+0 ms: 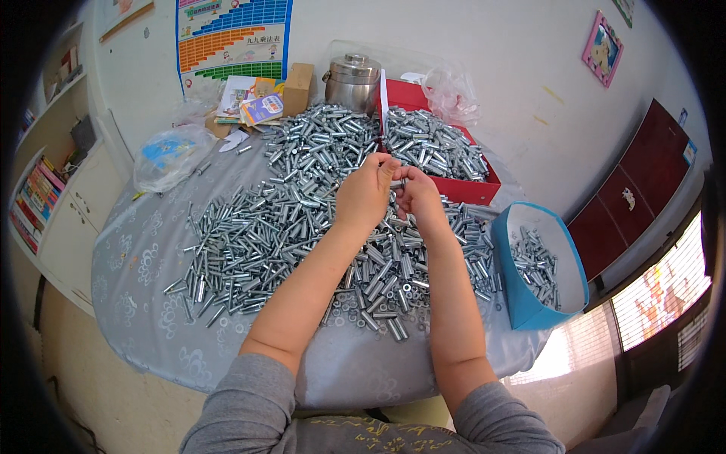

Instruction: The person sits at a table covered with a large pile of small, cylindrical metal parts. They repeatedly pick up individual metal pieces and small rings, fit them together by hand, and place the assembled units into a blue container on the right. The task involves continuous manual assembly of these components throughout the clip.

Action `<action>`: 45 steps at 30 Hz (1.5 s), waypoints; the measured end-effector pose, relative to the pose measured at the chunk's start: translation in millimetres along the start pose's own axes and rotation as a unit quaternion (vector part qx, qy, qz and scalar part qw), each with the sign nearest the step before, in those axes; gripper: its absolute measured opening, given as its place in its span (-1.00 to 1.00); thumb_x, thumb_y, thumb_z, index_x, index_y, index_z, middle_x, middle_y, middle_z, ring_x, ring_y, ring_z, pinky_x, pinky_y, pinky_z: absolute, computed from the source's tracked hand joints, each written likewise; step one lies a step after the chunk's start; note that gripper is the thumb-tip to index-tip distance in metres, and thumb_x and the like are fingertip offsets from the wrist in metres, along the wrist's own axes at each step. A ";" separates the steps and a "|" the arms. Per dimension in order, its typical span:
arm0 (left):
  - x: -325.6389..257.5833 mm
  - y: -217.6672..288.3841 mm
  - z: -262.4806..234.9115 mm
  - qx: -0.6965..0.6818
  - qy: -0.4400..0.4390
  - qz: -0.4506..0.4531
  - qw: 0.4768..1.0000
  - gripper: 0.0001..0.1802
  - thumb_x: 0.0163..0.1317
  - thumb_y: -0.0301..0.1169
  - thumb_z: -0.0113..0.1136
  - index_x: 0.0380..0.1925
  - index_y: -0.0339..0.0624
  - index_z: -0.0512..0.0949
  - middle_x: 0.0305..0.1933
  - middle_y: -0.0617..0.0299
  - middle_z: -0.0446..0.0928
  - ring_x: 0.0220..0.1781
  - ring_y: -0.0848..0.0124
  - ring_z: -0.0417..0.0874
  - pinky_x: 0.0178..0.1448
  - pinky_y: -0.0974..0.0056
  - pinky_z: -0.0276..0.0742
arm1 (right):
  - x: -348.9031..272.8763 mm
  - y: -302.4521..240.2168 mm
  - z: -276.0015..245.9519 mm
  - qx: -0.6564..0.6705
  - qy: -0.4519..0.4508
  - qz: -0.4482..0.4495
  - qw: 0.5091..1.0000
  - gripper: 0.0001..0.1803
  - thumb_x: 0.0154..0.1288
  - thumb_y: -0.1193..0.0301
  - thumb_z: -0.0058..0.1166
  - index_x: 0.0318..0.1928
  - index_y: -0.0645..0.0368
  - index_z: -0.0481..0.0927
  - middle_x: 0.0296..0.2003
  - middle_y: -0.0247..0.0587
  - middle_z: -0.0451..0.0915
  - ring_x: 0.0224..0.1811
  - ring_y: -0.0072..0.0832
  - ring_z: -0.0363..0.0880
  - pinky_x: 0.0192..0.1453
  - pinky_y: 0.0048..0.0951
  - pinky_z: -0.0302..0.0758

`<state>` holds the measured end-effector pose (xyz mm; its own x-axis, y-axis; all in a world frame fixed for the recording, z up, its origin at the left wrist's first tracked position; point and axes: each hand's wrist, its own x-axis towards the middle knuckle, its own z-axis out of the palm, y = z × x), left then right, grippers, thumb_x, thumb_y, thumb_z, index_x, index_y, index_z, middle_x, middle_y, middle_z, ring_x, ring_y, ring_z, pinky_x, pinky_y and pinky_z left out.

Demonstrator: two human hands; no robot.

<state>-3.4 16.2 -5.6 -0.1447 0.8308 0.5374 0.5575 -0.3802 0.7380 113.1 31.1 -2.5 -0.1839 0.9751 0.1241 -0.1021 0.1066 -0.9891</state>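
My two hands meet above a wide heap of silvery metal bolts and sleeves (265, 234), just in front of a red box (478, 193). The fingers of my left hand (365, 193) are closed, thumb uppermost; whatever they pinch is hidden. Curled fingers of my right hand (420, 198) hold a small shiny metal sleeve (398, 184), partly covered by both hands. More bolts and sleeves fill the red box. Loose washers (344, 309) lie along the heap's near edge, below my forearms.
At the right stands a blue fabric bin (529, 303) with metal pieces inside. A steel pot (353, 82), a small cardboard box (298, 89) and booklets (261, 108) are at the back. A plastic bag (174, 157) lies left on the grey tablecloth (144, 303).
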 end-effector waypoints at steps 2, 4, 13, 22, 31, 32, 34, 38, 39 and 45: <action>-0.5 -0.4 -0.7 -0.020 -0.001 0.004 1.000 -0.49 0.24 0.09 -0.25 -0.18 -0.09 0.44 -0.42 0.05 0.57 -0.33 0.06 0.58 -0.30 0.10 0.43 | -3.5 -2.0 1.2 0.018 -0.006 0.045 0.999 -0.78 0.17 0.36 -0.27 -0.26 0.19 0.40 -0.70 -0.39 0.28 -0.82 -0.65 0.12 -0.80 -0.57 0.15; 1.9 -6.0 -0.3 -0.008 0.011 0.013 1.000 -0.48 0.24 0.10 -0.26 -0.17 -0.09 0.43 -0.42 0.05 0.57 -0.33 0.06 0.58 -0.30 0.10 0.43 | -1.5 -0.3 1.0 0.011 -0.012 0.052 0.999 -0.74 0.15 0.37 -0.28 -0.23 0.20 0.41 -0.69 -0.38 0.29 -0.83 -0.65 0.11 -0.81 -0.56 0.15; 0.7 -4.2 1.7 0.012 0.005 0.014 1.000 -0.46 0.24 0.11 -0.26 -0.14 -0.12 0.42 -0.44 0.03 0.56 -0.34 0.06 0.58 -0.31 0.11 0.44 | -1.2 1.3 -6.0 0.038 -0.042 0.093 0.994 -0.68 0.16 0.35 -0.27 -0.15 0.22 0.44 -0.67 -0.34 0.33 -0.79 -0.63 0.21 -0.75 -0.55 0.23; 1.1 -1.1 -1.6 0.020 0.003 0.011 1.000 -0.47 0.24 0.09 -0.25 -0.15 -0.12 0.43 -0.46 -0.01 0.55 -0.37 0.03 0.57 -0.33 0.07 0.43 | 7.0 9.6 -23.0 0.152 -0.107 0.098 0.978 -0.64 0.19 0.32 -0.25 -0.03 0.20 0.34 -0.56 -0.26 0.36 -0.74 -0.61 0.19 -0.70 -0.58 0.22; 0.7 -2.8 -0.9 0.020 -0.002 0.009 1.000 -0.48 0.24 0.10 -0.26 -0.16 -0.10 0.43 -0.48 0.00 0.54 -0.38 0.02 0.57 -0.35 0.05 0.41 | 3.4 7.0 -12.3 0.088 -0.061 0.079 0.991 -0.66 0.11 0.36 -0.27 -0.09 0.18 0.37 -0.62 -0.39 0.28 -0.71 -0.65 0.19 -0.68 -0.57 0.23; 0.4 -1.4 -1.3 0.024 -0.008 0.004 1.000 -0.48 0.24 0.10 -0.26 -0.16 -0.09 0.43 -0.49 0.00 0.54 -0.39 0.02 0.57 -0.35 0.05 0.41 | 4.3 9.6 -11.6 0.078 -0.038 0.069 0.994 -0.66 0.11 0.36 -0.27 -0.10 0.18 0.37 -0.62 -0.39 0.29 -0.71 -0.65 0.20 -0.69 -0.57 0.23; 1.3 -3.6 -0.1 0.027 -0.005 0.003 1.000 -0.49 0.26 0.09 -0.28 -0.15 -0.06 0.43 -0.47 0.01 0.55 -0.37 0.03 0.57 -0.35 0.09 0.42 | 5.1 13.7 -14.6 0.068 -0.042 0.077 0.994 -0.68 0.11 0.37 -0.28 -0.12 0.18 0.39 -0.62 -0.41 0.29 -0.70 -0.66 0.22 -0.71 -0.57 0.25; 3.1 -10.7 3.0 0.031 0.003 0.011 0.999 -0.48 0.26 0.10 -0.31 -0.14 -0.06 0.43 -0.45 0.04 0.55 -0.37 0.04 0.57 -0.35 0.10 0.42 | 3.3 9.8 -11.1 0.004 -0.020 0.065 0.998 -0.70 0.14 0.34 -0.26 -0.15 0.18 0.42 -0.64 -0.44 0.26 -0.70 -0.68 0.22 -0.71 -0.56 0.27; 2.6 -10.1 2.7 0.027 0.005 0.013 1.000 -0.47 0.25 0.10 -0.29 -0.15 -0.07 0.43 -0.47 0.03 0.55 -0.38 0.04 0.57 -0.35 0.09 0.42 | 2.9 7.8 -6.3 -0.028 0.018 0.040 0.999 -0.70 0.16 0.32 -0.25 -0.15 0.17 0.43 -0.65 -0.44 0.25 -0.70 -0.68 0.22 -0.71 -0.57 0.28; 2.6 -6.5 1.1 0.029 -0.002 0.012 1.000 -0.45 0.23 0.12 -0.27 -0.18 -0.11 0.44 -0.51 0.03 0.55 -0.40 0.06 0.57 -0.37 0.08 0.42 | 11.4 25.5 -25.8 -0.439 0.105 0.018 0.892 -0.50 0.25 0.05 -0.26 -0.16 0.21 0.54 -0.31 -0.04 0.57 -0.33 -0.32 0.57 -0.20 -0.31 0.45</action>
<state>-6.6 21.3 -9.5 -0.1271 0.8238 0.5525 0.6070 -0.3760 0.7002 133.6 49.9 -28.5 0.0248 0.9861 0.1640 0.7216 0.0959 -0.6856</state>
